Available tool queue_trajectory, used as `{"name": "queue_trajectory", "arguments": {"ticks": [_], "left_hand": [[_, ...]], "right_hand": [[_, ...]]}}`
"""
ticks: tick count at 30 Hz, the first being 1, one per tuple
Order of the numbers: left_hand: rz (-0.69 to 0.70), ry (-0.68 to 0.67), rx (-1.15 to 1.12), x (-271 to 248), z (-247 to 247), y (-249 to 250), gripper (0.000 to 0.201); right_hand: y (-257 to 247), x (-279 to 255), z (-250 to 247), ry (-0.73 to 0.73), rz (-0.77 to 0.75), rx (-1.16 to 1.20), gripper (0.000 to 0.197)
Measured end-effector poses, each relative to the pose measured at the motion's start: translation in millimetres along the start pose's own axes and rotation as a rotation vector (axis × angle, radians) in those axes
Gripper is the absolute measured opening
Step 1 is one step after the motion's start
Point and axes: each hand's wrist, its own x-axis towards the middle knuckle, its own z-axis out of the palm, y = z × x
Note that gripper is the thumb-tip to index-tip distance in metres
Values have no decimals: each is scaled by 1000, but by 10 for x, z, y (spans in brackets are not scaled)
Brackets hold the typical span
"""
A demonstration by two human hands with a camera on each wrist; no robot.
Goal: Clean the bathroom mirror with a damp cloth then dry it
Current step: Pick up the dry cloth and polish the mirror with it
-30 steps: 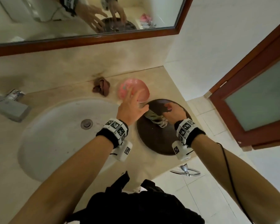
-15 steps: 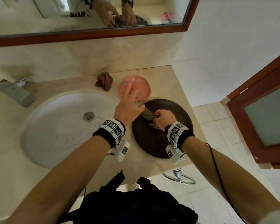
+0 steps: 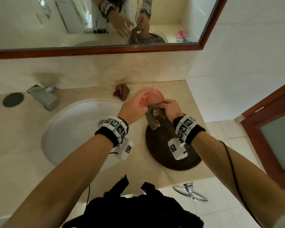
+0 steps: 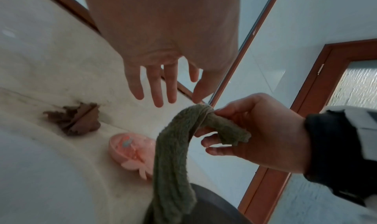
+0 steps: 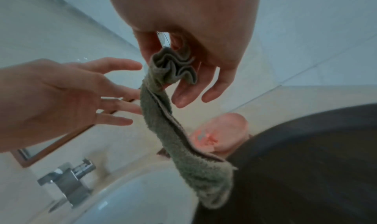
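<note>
Our right hand pinches the green cloth at its top between thumb and fingertips; the cloth hangs down over the dark basin; our left hand is spread with straight fingers just beside the cloth, perhaps brushing it; the pink dish behind holds something small we cannot make out; the mirror hangs above.

The right hand sits raised at one o'clock, fingertips pinched closed, wrist bent. At eleven o'clock the left hand spreads straight fingers, palm toward it.
</note>
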Motion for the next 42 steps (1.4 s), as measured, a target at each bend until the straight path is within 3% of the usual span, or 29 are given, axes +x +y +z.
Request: {"name": "queue_trajectory", "arguments": {"ticks": [2,5,8,13,17,22,27,32,39,42], "left_hand": [[-25,7,29,-4,-189,56,60],[-65,26,-19,-1,-473,123,49],[-58,83,-74,16,-776,228,44],[-50,235,-161,71,-1300,391,27],[-49,306,-140,170,-1722,537,20],[-76,339,-312,238,-2217,731,24],[-67,432,-391,252,-2573,928,24],[-25,506,-458,282,-2746,1058,29],[-23,554,-510,320,-2816,1096,31],[0,570,-500,335,-2846,1075,35]], "right_hand": [[-253,-12,15,5,-72,21,10],[-647,-41,52,-11,-174,13,26],[-1070,-42,101,-15,-301,33,30],[-1753,-36,192,-67,-332,192,25],[-2201,10,270,-120,-351,138,18],[-2649,67,289,3,-468,-38,19],[-2933,172,314,191,-560,-288,37],[-3164,122,441,15,-550,-189,49],[-3285,198,504,-129,-545,1,18],[-3343,212,498,-171,-534,80,15]]}}
